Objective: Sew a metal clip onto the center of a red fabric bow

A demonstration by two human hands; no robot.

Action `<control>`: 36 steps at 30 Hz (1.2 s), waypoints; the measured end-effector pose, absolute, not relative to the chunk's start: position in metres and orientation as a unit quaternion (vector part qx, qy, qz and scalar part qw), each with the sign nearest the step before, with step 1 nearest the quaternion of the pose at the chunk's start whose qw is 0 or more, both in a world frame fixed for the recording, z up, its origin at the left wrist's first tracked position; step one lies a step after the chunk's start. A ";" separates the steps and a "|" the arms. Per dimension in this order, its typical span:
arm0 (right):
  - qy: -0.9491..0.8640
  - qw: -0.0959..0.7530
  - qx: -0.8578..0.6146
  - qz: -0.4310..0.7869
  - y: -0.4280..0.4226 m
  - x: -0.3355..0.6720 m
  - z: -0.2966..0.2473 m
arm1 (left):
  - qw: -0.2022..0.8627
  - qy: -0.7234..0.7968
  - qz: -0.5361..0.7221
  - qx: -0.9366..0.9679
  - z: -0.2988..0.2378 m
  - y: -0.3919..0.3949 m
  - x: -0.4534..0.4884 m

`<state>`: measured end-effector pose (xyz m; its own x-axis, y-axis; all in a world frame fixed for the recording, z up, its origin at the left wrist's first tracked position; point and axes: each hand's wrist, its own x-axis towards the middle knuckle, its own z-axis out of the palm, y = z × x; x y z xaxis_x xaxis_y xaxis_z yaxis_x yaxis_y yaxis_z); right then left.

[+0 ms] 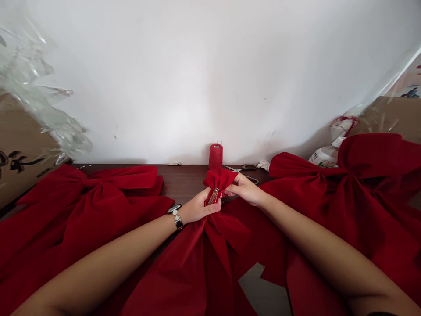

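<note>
Between my hands is a red fabric bow [223,177] with long tails hanging down toward me. A metal hair clip [213,196] lies against its gathered middle. My left hand [200,208] is closed around that middle, its thumb just below the clip. My right hand [245,188] pinches the bow's upper right loop; some of its fingertips are hidden behind the cloth. Just beyond the bow stands a spool of red thread [215,156] with needles sticking up from its top.
Large red bows lie at left [108,184] and right [348,180]. Behind are scissors [246,167], another metal clip [173,164] and a white bottle [325,156]. A cardboard box [23,140] with clear plastic stands left. A white wall [197,79] closes the back.
</note>
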<state>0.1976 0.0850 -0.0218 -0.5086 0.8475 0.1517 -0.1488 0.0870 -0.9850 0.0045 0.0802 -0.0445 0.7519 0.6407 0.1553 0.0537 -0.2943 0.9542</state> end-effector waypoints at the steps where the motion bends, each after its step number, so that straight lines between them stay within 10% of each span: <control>1: -0.610 0.406 -0.282 0.620 0.085 0.198 -0.023 | 0.542 0.241 0.270 0.759 -0.045 0.080 0.004; 36: -0.664 0.408 -0.262 0.569 0.090 0.198 -0.029 | 0.509 0.284 0.314 0.749 -0.048 0.080 0.007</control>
<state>0.1982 0.0904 -0.0287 -0.5293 0.8129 0.2431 -0.1163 0.2143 -0.9698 0.0073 0.0803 -0.0480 0.6415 0.7454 0.1814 0.1058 -0.3201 0.9415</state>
